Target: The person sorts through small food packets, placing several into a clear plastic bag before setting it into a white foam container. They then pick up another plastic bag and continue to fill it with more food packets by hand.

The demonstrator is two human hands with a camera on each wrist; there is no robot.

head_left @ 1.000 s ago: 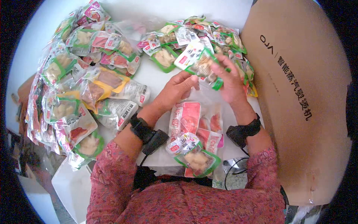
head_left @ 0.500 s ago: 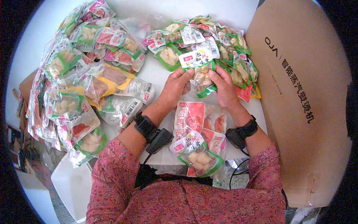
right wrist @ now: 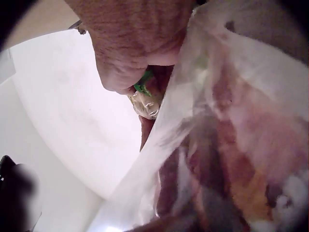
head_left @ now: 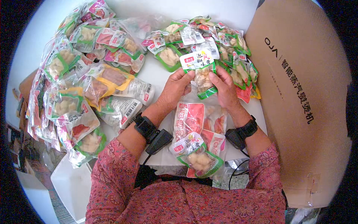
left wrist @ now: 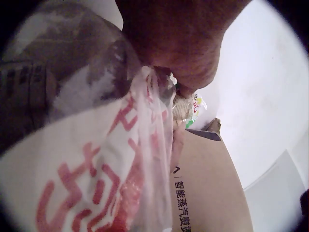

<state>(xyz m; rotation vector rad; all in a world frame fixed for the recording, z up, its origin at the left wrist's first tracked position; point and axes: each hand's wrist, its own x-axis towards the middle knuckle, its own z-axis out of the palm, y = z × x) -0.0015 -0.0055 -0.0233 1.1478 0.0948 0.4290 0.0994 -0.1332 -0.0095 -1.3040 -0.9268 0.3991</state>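
Both hands hold one vacuum-sealed snack packet [head_left: 203, 80] with a white printed header, green edging and pale pieces inside. My left hand [head_left: 174, 86] pinches its left edge, thumb on the front. On the opposite edge, my right hand [head_left: 225, 89] grips it the same way. Below the hands lies a clear plastic bag [head_left: 213, 102] containing red-and-white packets [head_left: 194, 116]. Another green-edged packet [head_left: 200, 158] rests at the bag's near end. In the left wrist view the bag's film [left wrist: 157, 145] rises close to the hand; the right wrist view shows similar film [right wrist: 145, 179].
Bulging clear bags of packets [head_left: 80, 115] cover the table's left side. A loose heap of green-edged packets [head_left: 233, 56] lies at the back right. Along the right stands a large cardboard box [head_left: 298, 149]. A white container [head_left: 72, 186] sits low at the left.
A second ago the right hand alone held the packet, tilted and blurred. The left hand then took its other edge, and the packet now faces up between both hands. Little differs over the last half second.
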